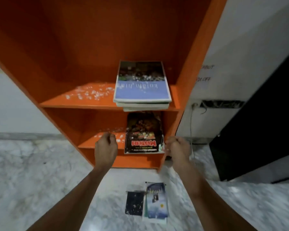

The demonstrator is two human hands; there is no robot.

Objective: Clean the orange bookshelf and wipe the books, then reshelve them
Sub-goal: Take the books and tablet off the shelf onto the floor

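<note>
Dark book (pixel 143 134) lies between left hand (pixel 106 145) and right hand (pixel 177 149).

Fig. White-grey marbled floor (pixel 32 172) meets a white wall (pixel 10 105) at a grey skirting strip (pixel 23 135), far left. Right: a black panel (pixel 257 130) and a hanging white cable (pixel 191 124).

Just right of the right hand (pixel 177 147), thin white cable (pixel 191 130) dropping from a wall socket (pixel 194 105) to pale marbled floor (pixel 32 172). Above the socket, faint handwriting (pixel 205 73) on white wall (pixel 257 39). Farther right, large black panel (pixel 257 139) standing on the floor. Well left of the left hand (pixel 105 147), grey skirting strip (pixel 23 135) edging the floor.
</note>
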